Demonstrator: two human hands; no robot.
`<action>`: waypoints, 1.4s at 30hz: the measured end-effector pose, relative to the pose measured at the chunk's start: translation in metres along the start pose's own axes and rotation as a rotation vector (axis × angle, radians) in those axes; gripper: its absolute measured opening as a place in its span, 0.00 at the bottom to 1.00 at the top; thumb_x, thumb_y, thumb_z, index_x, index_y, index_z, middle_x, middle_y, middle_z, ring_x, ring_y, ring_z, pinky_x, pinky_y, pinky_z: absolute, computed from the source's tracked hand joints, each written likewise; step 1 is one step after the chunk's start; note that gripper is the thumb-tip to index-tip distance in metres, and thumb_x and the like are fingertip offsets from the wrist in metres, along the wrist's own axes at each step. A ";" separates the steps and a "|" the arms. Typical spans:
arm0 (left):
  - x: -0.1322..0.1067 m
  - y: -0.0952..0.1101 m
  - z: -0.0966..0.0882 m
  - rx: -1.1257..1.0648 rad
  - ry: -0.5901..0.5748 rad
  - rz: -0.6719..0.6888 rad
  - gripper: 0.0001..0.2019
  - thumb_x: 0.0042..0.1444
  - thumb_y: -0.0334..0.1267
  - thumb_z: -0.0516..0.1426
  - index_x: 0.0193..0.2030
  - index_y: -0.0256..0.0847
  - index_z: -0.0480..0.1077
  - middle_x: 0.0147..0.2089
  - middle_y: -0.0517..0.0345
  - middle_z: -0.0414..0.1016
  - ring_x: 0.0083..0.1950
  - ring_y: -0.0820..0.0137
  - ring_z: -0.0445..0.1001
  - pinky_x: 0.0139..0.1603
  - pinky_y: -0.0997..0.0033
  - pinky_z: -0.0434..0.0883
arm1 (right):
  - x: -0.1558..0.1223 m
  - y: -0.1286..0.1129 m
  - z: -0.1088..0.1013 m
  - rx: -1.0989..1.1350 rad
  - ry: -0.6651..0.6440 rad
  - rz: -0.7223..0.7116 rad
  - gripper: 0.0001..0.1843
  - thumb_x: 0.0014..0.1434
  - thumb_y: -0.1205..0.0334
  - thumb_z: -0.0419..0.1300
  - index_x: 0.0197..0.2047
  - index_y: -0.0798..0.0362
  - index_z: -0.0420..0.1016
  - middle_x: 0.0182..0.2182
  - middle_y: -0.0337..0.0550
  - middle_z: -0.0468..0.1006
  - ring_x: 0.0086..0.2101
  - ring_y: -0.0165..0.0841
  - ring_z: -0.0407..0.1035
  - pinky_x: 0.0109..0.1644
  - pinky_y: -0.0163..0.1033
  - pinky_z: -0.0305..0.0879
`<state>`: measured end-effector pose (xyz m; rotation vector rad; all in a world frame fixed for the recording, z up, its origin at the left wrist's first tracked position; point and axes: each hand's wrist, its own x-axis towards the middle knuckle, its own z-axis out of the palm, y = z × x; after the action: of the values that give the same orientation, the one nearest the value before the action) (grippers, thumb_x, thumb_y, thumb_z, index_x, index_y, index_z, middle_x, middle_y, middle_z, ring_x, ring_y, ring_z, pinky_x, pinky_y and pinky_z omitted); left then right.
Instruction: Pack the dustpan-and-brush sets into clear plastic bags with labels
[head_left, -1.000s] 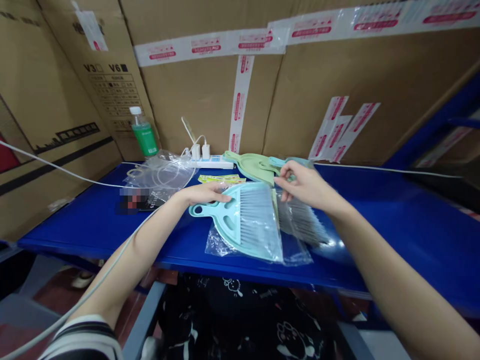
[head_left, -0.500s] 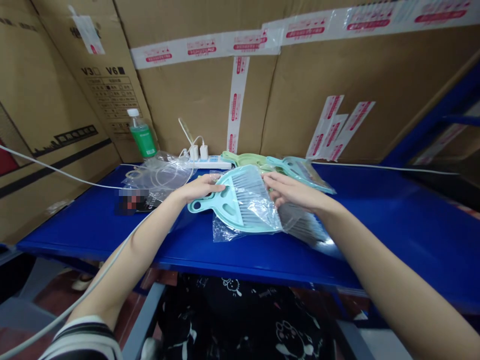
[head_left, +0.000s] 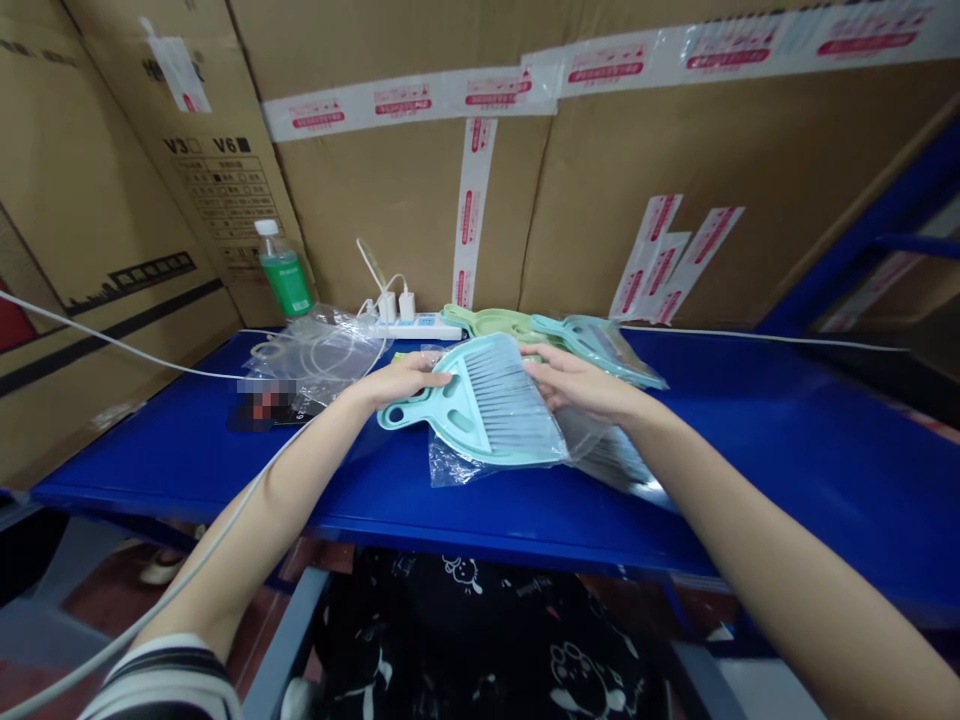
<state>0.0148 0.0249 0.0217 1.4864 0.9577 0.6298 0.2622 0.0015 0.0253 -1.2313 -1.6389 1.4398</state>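
Observation:
A light-blue dustpan [head_left: 442, 440] with a matching brush [head_left: 517, 400] nested in it is held just above the table, tilted toward me, its handle pointing left. My left hand [head_left: 405, 380] grips its upper left edge, thumb on top near the brush's oval holes. At the upper right edge, my right hand [head_left: 574, 382] is closed on the dustpan, thumb in front and other fingers partly hidden. A clear plastic bag [head_left: 454, 468] hangs out beneath the dustpan. Under my right wrist lie more grey bristles [head_left: 626, 460] in clear wrapping.
Behind the hands lie a green dustpan [head_left: 499, 322] and another wrapped blue dustpan set [head_left: 600, 345]. A power strip [head_left: 424, 326], crumpled plastic [head_left: 330, 345], a green-labelled bottle [head_left: 285, 275] and a dark phone [head_left: 274, 408] are on the blue table [head_left: 787, 450]. Cardboard walls [head_left: 405, 180] enclose it.
The shiny plastic over the bristles shows less, and the bristles look clearer. My right fingers have shifted slightly, the thumb lying along the dustpan's edge. My left hand stays almost where it was.

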 end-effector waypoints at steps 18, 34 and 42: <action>-0.003 0.006 0.005 0.034 0.100 0.011 0.10 0.63 0.38 0.54 0.39 0.38 0.75 0.28 0.61 0.74 0.27 0.76 0.68 0.31 0.77 0.64 | 0.003 0.005 -0.010 0.129 -0.126 -0.042 0.13 0.60 0.65 0.58 0.49 0.49 0.69 0.35 0.40 0.80 0.34 0.29 0.75 0.36 0.33 0.74; -0.002 0.007 0.006 0.207 0.066 0.049 0.13 0.61 0.42 0.54 0.31 0.36 0.71 0.21 0.63 0.69 0.21 0.77 0.66 0.26 0.76 0.64 | 0.001 0.004 -0.012 0.066 -0.059 -0.036 0.09 0.62 0.63 0.57 0.47 0.51 0.69 0.37 0.43 0.81 0.35 0.30 0.76 0.41 0.37 0.76; -0.006 0.017 0.002 0.468 0.281 0.080 0.13 0.62 0.34 0.49 0.34 0.37 0.73 0.26 0.59 0.74 0.23 0.75 0.67 0.29 0.74 0.65 | 0.001 0.003 -0.033 0.038 0.056 -0.119 0.09 0.61 0.60 0.58 0.45 0.49 0.70 0.36 0.43 0.80 0.38 0.34 0.76 0.47 0.42 0.74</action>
<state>0.0170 0.0189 0.0384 1.8876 1.3331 0.7166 0.2922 0.0154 0.0291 -1.1235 -1.6118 1.3463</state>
